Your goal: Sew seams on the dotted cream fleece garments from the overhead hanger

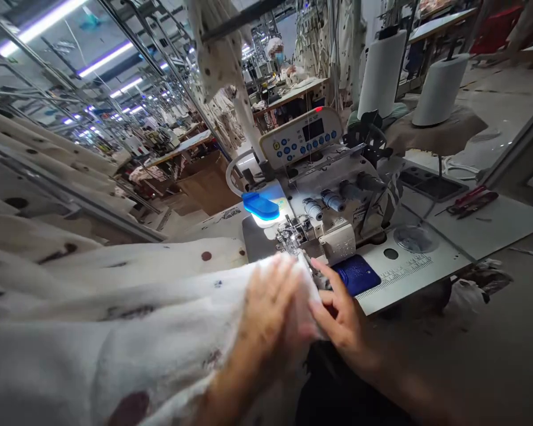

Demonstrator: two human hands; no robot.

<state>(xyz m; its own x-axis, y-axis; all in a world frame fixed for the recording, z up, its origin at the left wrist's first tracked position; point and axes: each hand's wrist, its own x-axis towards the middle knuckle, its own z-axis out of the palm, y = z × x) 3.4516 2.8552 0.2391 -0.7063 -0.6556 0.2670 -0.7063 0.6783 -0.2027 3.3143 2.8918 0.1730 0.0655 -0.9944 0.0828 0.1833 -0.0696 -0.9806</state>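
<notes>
White fuzzy fabric with dark spots spreads across the left and runs up to the presser foot area of an overlock sewing machine. My left hand, slightly blurred, lies flat on top of the fabric close to the needle area, fingers stretched forward. At the fabric's right edge is my right hand, its thumb against the cloth and its index finger reaching toward the machine. The other right fingers curl at the edge, partly hidden. A lamp lights the stitching spot beside a blue guard.
Two white thread cones stand behind the machine. On the table lie red-handled tools and a round clear dish. A dark blue pad sits by my right hand. Spotted fabric hangs beyond; a person works farther back.
</notes>
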